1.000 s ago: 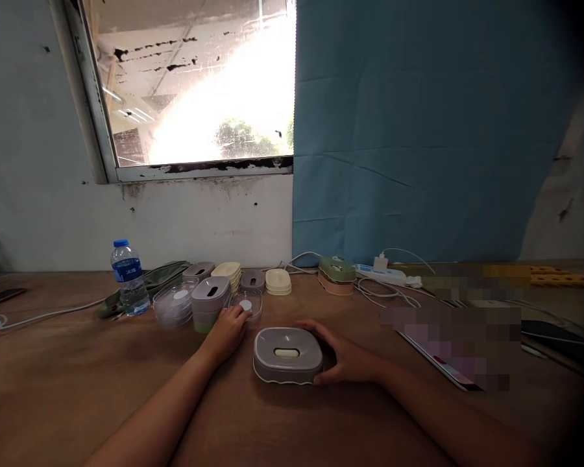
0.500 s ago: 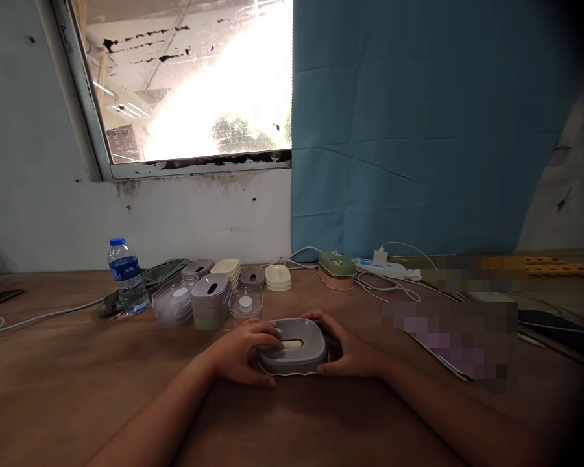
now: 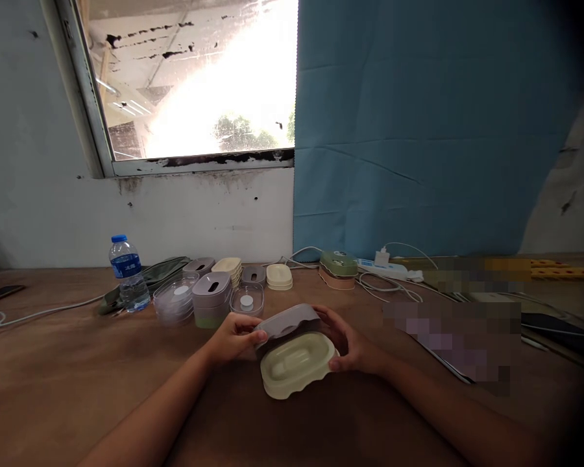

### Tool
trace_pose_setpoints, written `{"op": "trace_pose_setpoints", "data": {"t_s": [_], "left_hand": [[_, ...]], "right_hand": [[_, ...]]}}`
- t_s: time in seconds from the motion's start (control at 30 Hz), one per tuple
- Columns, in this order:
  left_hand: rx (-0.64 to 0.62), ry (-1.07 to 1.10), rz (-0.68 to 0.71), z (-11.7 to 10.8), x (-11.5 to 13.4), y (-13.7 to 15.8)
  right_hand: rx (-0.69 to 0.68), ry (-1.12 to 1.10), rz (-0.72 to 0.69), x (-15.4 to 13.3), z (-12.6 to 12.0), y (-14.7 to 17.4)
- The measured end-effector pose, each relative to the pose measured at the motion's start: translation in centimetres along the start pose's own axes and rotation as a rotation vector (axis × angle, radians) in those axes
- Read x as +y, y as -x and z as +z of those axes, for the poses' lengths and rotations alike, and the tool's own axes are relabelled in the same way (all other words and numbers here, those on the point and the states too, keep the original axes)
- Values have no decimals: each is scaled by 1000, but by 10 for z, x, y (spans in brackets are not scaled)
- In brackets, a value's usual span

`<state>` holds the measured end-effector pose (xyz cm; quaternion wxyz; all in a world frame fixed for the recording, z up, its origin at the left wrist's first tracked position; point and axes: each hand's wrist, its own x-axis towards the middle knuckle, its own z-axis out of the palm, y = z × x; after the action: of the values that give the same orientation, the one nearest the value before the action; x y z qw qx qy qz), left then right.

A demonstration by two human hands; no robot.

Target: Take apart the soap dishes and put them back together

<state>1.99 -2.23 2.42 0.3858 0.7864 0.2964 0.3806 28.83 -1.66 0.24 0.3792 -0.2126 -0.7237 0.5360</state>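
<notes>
An oval grey-mauve plastic cover (image 3: 287,322) is tilted up in front of me. Below it a cream oval insert (image 3: 299,363) with a wavy rim shows its hollow side. My left hand (image 3: 232,340) grips the cover's left end, thumb on its edge. My right hand (image 3: 357,347) curls around the right end, thumb on the insert's rim; its fingers behind are partly hidden, so whether they also touch the cover I cannot tell. The two parts are apart at the front and close together at the back.
Behind are stacked clear lids (image 3: 175,301), mauve slotted covers (image 3: 213,290), cream inserts (image 3: 278,277) and a green box (image 3: 338,264). A water bottle (image 3: 129,275) stands at left. A power strip (image 3: 384,268) and cables lie at back right, near a blurred-out object (image 3: 448,337).
The cover has been tilted up and back, and the cream insert has come apart from it at the front. My left hand has moved from the cover's top to its left end.
</notes>
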Motion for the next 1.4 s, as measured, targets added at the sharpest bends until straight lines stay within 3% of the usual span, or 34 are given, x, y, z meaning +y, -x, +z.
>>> {"op": "trace_pose_setpoints", "data": {"t_s": [0.27, 0.43, 0.6, 0.8, 0.93, 1.1, 1.27, 1.4], "left_hand": [[239, 94, -6, -1, -10, -3], [346, -129, 75, -1, -5, -1], [275, -545, 237, 4, -1, 2], [82, -839, 537, 4, -3, -2], [-63, -979, 649, -1, -2, -3], [-76, -1079, 687, -3, -4, -4], [-39, -1099, 610, -5, -5, -4], [123, -1064, 542, -7, -5, -2]], "right_hand": [[-94, 157, 24, -6, -16, 4], [-68, 442, 13, -4, -24, 9], [-30, 513, 4, 3, -21, 8], [158, 645, -164, -13, -14, 3], [54, 883, -267, -27, -15, 4], [-50, 1060, -281, -27, -22, 7], [-109, 1128, -300, -34, -27, 8], [-171, 1118, -312, -38, -25, 8]]}}
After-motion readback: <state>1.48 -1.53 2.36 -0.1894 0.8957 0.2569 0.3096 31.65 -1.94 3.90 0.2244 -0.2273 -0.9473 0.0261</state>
